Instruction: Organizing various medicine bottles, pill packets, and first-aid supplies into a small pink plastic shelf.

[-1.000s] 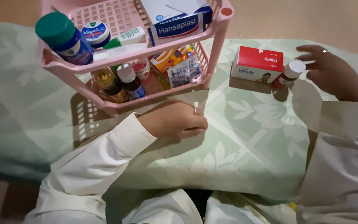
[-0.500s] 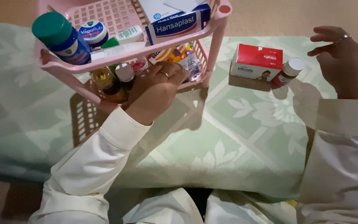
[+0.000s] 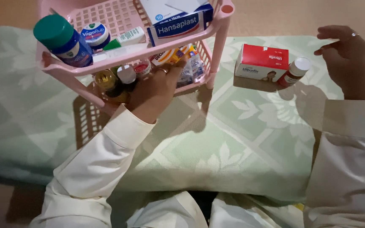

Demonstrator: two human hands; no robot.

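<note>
Two hands show in the head view, both in cream sleeves, over a pale green leaf-patterned cloth [image 3: 233,139]. The left hand [image 3: 155,90] reaches into the lower tier of a pink plastic rack [image 3: 218,46], its fingers pushed in among the sachets [image 3: 191,67] and an orange packet [image 3: 170,55]; whether they have closed on anything I cannot tell, since the fingertips are hidden behind the packets. Just left of that hand, on the same tier, stand a white-capped small bottle [image 3: 126,75], a red-lidded small jar [image 3: 141,67] and an amber jar with a gold lid [image 3: 106,82]. On the upper tier sit a blue jar with a green lid [image 3: 62,40], a small round tin [image 3: 94,33], a green-and-white tube [image 3: 127,38] and a blue-and-white box of plasters [image 3: 178,21]. The right hand [image 3: 349,59] hovers open and empty with loosely curled fingers, a ring on one, near a white-capped brown bottle [image 3: 294,71] that stands on the cloth, touching or just beside a red-and-white carton [image 3: 260,63]. Bottle and carton are well apart from the rack.
</note>
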